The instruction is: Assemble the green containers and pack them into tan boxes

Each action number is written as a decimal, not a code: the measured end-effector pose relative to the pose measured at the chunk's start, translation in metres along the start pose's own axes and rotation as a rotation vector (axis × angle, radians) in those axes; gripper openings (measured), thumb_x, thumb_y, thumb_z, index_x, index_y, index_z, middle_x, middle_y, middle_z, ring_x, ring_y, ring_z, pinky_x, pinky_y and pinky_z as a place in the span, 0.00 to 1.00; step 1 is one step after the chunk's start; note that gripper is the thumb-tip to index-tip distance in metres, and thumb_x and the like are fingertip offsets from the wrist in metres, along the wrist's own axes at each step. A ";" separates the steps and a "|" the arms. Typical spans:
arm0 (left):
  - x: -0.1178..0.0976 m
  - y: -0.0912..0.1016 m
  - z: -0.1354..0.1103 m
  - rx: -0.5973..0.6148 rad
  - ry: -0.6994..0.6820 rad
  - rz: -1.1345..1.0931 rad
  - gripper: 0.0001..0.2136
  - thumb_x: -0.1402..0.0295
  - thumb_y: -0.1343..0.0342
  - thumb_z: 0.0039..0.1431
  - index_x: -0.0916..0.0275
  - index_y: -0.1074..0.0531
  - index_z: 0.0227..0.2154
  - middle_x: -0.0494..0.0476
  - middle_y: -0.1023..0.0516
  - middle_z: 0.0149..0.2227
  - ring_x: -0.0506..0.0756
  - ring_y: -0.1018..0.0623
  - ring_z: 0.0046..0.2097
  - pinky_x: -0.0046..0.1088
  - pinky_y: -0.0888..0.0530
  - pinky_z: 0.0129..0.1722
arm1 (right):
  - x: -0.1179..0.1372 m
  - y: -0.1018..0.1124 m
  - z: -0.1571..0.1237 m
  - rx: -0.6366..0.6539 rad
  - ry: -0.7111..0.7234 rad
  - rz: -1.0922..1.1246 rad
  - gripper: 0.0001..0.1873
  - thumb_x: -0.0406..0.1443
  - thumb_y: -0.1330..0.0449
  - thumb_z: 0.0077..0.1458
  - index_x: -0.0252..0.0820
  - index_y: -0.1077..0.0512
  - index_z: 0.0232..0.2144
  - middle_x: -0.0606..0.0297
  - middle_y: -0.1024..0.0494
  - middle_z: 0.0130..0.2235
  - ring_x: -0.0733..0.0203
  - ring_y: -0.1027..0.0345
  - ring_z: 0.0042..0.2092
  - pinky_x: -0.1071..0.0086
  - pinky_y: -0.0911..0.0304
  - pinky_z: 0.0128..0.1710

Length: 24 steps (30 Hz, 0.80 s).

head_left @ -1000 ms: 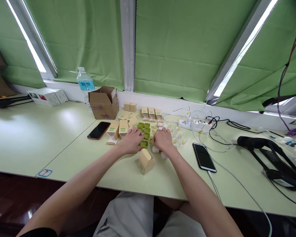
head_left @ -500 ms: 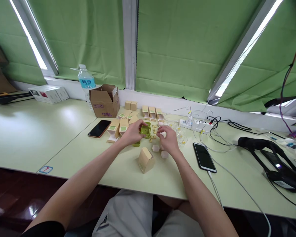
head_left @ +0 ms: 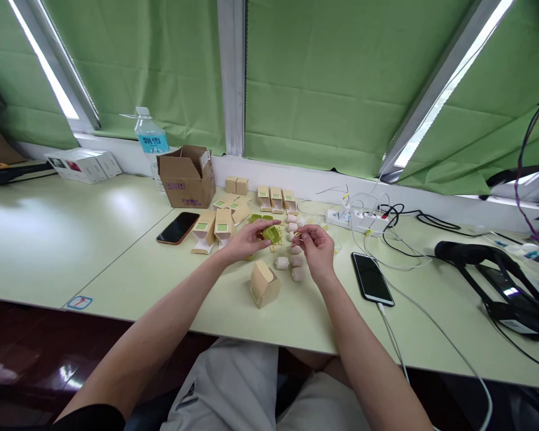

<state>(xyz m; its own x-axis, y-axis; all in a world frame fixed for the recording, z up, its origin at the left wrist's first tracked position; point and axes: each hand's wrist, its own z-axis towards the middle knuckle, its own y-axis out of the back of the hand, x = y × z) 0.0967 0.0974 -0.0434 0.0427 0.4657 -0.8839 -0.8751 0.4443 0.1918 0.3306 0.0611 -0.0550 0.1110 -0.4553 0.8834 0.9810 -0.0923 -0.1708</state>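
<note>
Left sleeve (head_left: pixel 92 417): plain black, short, curved hem, between 7 and 8 o'clock. Left arm (head_left: pixel 175 317), left hand (head_left: pixel 245 242) bare beyond hem. Right arm (head_left: pixel 368 347), toward 4–5 o'clock: bare, as is right hand (head_left: pixel 318 248). Shorts (head_left: pixel 240 383): light grey, softly creased, loose-cut, around 6 o'clock. Logo (head_left: pixel 188 397) on left thigh, 7 o'clock: small, dark, slanted, unreadable.

Blue label (head_left: pixel 154 143) on the water bottle (head_left: pixel 148 125) looks like it says 飘雪, and that's the only readable bit. Purple print on the cardboard box (head_left: pixel 183 178) and the red mark on the desk sticker (head_left: pixel 79 302) are too blurry.
</note>
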 end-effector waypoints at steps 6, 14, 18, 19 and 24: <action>0.000 0.001 -0.002 0.029 0.016 -0.149 0.30 0.54 0.29 0.62 0.52 0.22 0.66 0.65 0.20 0.64 0.67 0.24 0.67 0.46 0.23 0.64 | 0.009 -0.004 -0.006 0.056 0.001 -0.027 0.16 0.45 0.25 0.54 0.47 0.19 0.42 0.63 0.15 0.37 0.54 0.16 0.38 0.53 0.17 0.47; -0.005 -0.006 -0.002 0.078 0.071 -0.387 0.34 0.55 0.25 0.59 0.55 0.25 0.67 0.70 0.19 0.63 0.67 0.16 0.59 0.44 0.19 0.57 | 0.017 -0.017 -0.022 0.025 0.205 -0.187 0.09 0.42 0.31 0.63 0.50 0.16 0.45 0.63 0.15 0.41 0.57 0.19 0.35 0.57 0.18 0.42; -0.007 -0.009 -0.002 0.113 0.073 -0.362 0.31 0.56 0.25 0.60 0.58 0.22 0.65 0.69 0.16 0.57 0.66 0.16 0.58 0.44 0.21 0.60 | 0.018 -0.018 -0.027 0.070 0.349 -0.337 0.09 0.42 0.35 0.68 0.52 0.15 0.45 0.60 0.14 0.45 0.53 0.19 0.40 0.56 0.19 0.43; -0.006 -0.010 -0.003 0.110 0.073 -0.355 0.30 0.57 0.25 0.60 0.58 0.22 0.64 0.69 0.16 0.57 0.65 0.16 0.59 0.44 0.21 0.60 | 0.018 -0.018 -0.027 0.071 0.391 -0.380 0.08 0.41 0.35 0.69 0.52 0.15 0.45 0.60 0.13 0.44 0.52 0.19 0.41 0.56 0.20 0.43; -0.002 -0.010 -0.002 0.082 0.065 -0.341 0.27 0.59 0.24 0.60 0.60 0.19 0.60 0.69 0.16 0.57 0.65 0.18 0.62 0.43 0.23 0.62 | 0.017 -0.015 -0.024 0.064 0.626 -0.610 0.09 0.37 0.38 0.72 0.49 0.17 0.41 0.58 0.15 0.41 0.51 0.21 0.43 0.56 0.24 0.43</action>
<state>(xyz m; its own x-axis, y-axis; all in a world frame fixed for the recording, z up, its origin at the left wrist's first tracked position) 0.1046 0.0899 -0.0443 0.2925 0.2316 -0.9278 -0.7739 0.6273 -0.0874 0.3137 0.0337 -0.0483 -0.5252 -0.7472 0.4072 0.8499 -0.4366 0.2950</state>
